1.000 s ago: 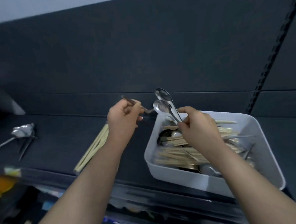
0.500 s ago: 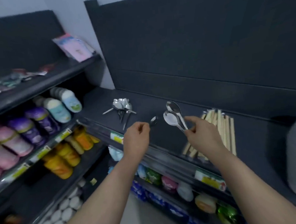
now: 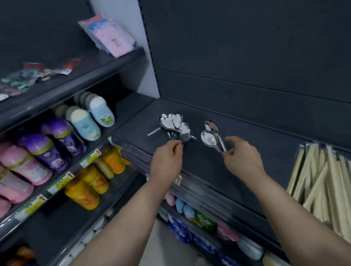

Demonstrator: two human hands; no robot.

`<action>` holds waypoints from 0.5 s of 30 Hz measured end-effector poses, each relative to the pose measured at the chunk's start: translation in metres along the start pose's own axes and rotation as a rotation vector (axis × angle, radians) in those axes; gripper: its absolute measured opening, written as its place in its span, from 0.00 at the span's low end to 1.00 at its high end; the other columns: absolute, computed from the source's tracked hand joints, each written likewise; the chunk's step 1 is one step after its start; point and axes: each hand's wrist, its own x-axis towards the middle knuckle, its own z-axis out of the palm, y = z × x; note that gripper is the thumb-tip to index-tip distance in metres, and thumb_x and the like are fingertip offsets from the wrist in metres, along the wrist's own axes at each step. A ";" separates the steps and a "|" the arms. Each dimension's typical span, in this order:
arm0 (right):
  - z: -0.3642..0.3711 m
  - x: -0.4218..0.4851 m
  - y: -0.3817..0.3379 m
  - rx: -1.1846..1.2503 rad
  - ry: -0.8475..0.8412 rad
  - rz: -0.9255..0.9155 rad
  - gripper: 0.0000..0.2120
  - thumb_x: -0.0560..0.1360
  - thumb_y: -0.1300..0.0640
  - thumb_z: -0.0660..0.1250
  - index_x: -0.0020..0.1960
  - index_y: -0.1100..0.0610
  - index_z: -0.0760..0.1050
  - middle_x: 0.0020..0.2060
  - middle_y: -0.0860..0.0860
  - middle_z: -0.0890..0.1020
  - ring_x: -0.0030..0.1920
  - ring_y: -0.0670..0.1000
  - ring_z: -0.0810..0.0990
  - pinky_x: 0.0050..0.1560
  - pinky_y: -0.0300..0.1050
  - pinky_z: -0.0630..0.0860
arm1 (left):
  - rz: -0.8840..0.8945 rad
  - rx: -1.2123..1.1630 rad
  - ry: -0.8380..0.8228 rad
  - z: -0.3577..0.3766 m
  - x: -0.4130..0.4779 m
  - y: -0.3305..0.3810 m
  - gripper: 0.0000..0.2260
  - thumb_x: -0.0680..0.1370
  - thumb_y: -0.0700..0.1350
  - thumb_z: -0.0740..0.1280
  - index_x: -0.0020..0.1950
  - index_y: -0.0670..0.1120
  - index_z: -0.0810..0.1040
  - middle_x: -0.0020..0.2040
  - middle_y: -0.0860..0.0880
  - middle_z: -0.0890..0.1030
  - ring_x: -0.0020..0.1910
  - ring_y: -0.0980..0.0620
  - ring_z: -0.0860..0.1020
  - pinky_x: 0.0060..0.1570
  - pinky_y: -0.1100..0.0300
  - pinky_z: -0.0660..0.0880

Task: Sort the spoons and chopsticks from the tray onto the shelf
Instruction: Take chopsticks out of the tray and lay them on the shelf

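Left hand (image 3: 166,162): reaching over the front edge of the shelf (image 3: 242,128), fingers curling together at the near handle ends of the spoon pile (image 3: 174,122). The fingertips are touching or nearly touching those handles. Whether they are pinching one is not clear.

Right hand (image 3: 243,159): hovering over the shelf beside the left hand, with a gap between them. Thumb and fingers are pinching the handle ends of two spoons (image 3: 209,139), whose bowls are pointing away from the person, one just behind the other.

Two spoons: sitting just right of the spoon pile, apart from it, low over the shelf surface. Whether they are touching it cannot be told.

Spoon pile: lying on the shelf, bowls fanning towards the back panel and handles converging towards the left hand.

Chopsticks (image 3: 336,184): lying in a loose bundle on the same shelf, well to the right of the right hand.

Pink and purple bottles (image 3: 28,160): lying on the neighbouring shelf unit to the left, with orange bottles (image 3: 85,189) standing below them.

Packets (image 3: 111,34): leaning on the upper left shelf, farthest back.
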 end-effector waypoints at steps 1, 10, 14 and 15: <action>0.005 0.011 -0.003 0.001 -0.002 0.011 0.19 0.74 0.58 0.63 0.64 0.46 0.72 0.39 0.52 0.82 0.43 0.55 0.80 0.42 0.48 0.76 | 0.000 0.022 -0.005 0.000 0.013 -0.003 0.13 0.82 0.46 0.58 0.62 0.47 0.78 0.51 0.47 0.83 0.50 0.50 0.78 0.50 0.56 0.74; 0.047 0.077 -0.034 -0.104 -0.033 0.053 0.19 0.77 0.58 0.60 0.66 0.47 0.71 0.49 0.51 0.82 0.52 0.57 0.79 0.46 0.45 0.74 | -0.034 0.167 -0.057 0.009 0.087 -0.041 0.12 0.81 0.46 0.59 0.60 0.48 0.80 0.46 0.46 0.83 0.54 0.44 0.77 0.47 0.51 0.76; 0.063 0.076 -0.048 -0.230 -0.124 0.003 0.13 0.78 0.48 0.60 0.61 0.45 0.74 0.53 0.48 0.82 0.55 0.55 0.79 0.49 0.45 0.72 | -0.023 0.243 -0.165 0.009 0.099 -0.053 0.14 0.79 0.43 0.61 0.63 0.48 0.78 0.51 0.45 0.82 0.58 0.45 0.74 0.51 0.52 0.75; 0.066 0.076 -0.052 -0.256 -0.144 -0.008 0.12 0.79 0.47 0.60 0.59 0.45 0.76 0.53 0.47 0.82 0.55 0.54 0.78 0.49 0.45 0.72 | -0.001 0.244 -0.184 0.009 0.104 -0.055 0.14 0.79 0.43 0.62 0.63 0.48 0.78 0.52 0.46 0.82 0.58 0.45 0.75 0.52 0.51 0.75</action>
